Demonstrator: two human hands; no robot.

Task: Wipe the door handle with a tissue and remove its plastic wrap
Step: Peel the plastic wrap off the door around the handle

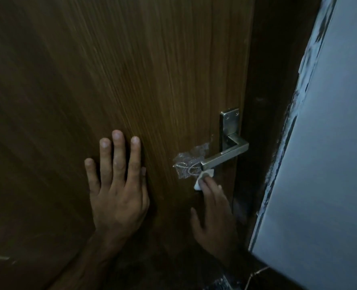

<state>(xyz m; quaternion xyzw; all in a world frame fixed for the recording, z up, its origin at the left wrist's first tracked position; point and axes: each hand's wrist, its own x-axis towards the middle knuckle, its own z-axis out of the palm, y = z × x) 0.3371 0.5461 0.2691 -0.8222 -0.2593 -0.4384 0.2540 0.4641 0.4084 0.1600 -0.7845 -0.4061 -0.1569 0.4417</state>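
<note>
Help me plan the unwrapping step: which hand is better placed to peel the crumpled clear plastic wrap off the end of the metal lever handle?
Probably the left hand: it lies flat and empty on the brown wooden door, beside the crumpled clear plastic wrap. The right hand presses the white tissue under the metal lever handle.

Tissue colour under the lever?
White; the tissue shows only in the head view, pressed by the right hand beneath the door handle.

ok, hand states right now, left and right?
Left hand: open, flat against the door, holding nothing.
Right hand: pressing a tissue to the underside of the door handle.
</note>
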